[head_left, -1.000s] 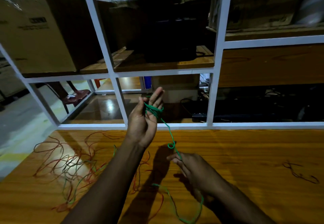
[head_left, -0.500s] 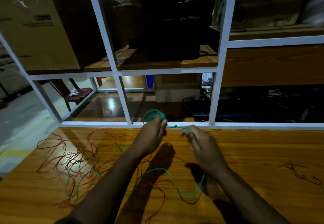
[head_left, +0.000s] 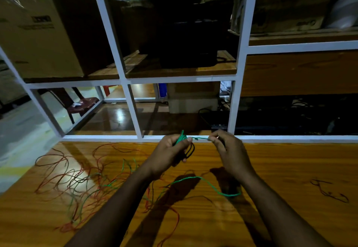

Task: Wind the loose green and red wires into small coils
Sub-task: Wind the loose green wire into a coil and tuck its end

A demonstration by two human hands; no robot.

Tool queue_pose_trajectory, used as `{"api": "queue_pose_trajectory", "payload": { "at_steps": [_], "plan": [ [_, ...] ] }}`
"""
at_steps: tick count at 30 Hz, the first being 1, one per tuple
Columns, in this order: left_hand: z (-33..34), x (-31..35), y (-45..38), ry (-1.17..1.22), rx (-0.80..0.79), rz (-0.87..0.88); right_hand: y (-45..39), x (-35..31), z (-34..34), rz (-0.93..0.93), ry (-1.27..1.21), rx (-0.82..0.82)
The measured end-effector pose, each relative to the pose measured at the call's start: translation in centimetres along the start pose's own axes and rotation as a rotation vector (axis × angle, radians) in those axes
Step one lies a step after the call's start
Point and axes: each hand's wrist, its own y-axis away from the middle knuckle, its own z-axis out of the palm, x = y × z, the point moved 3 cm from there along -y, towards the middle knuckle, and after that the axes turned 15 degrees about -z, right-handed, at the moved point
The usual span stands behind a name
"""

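Head view: left hand (head_left: 170, 151) fingers curl around the green wire coil (head_left: 181, 139), anchoring it, while right hand (head_left: 225, 146) fingers pinch the green wire (head_left: 201, 138) taut between them for wrapping.

Table: glossy orange-brown wooden table (head_left: 290, 169), grain visible, bright glare patch at left.
Frame: white metal frame (head_left: 240, 59) of uprights and crossbars stands along the table's far edge, dividing the view into open bays.
Shelving: wooden shelf boards behind the frame; large cardboard box (head_left: 36, 33) upper left, dark boxy item (head_left: 189, 39) at centre, a smaller carton (head_left: 193, 97) lower down.
Floor: pale, reflective, seen far left.
Seating: dark red chair (head_left: 81, 105) beyond the frame.
Light: dim; upper bays mostly in shadow.
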Motion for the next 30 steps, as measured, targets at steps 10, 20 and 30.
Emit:
{"api": "queue_pose_trajectory", "payload": {
  "at_steps": [10, 20, 30],
  "plan": [
    [-2.1, 0.1, -0.6, -0.241, 0.192, -0.013, -0.3, -3.0, -1.4, -0.236, -0.044, -0.033],
    [0.5, 1.7, -0.1, 0.211, -0.253, -0.056, 0.6, -0.4, 1.6, -0.037, 0.031, -0.174],
    [-0.7, 1.9, -1.7, 1.233, -0.146, -0.058, 3.3, -2.8, 4.8, -0.123, 0.048, -0.369]
  ]
}}
